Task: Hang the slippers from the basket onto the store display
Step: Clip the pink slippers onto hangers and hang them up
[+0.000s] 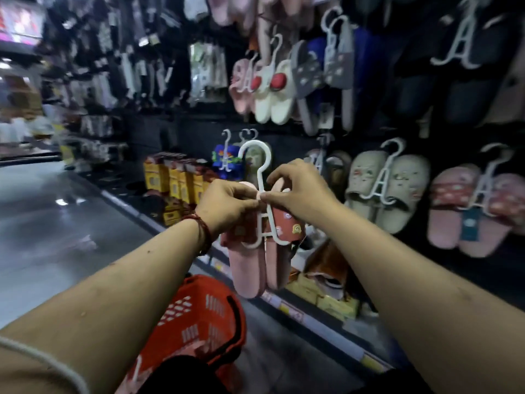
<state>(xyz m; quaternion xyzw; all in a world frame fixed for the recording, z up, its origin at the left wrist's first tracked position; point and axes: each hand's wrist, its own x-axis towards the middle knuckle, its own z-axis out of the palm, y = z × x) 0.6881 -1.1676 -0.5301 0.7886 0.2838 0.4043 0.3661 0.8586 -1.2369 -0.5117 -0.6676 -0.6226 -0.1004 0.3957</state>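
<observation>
A pair of pink slippers (257, 268) with dark red straps hangs on a white plastic hanger (260, 166) in front of me. My left hand (227, 206) pinches the hanger's stem from the left. From the right, my right hand (298, 191) pinches the same stem, its fingers curled over the slipper tops. The hanger's hook points up, free in the air before the dark display wall (187, 137). A red basket (199, 319) with a black handle sits below, near my legs.
Several slipper pairs on white hangers fill the display: beige (389, 189), pink (468, 211), white with red pompoms (272, 92). Yellow boxes (173, 180) stand on the low shelf. A glossy grey floor (56, 223) stretches to the left.
</observation>
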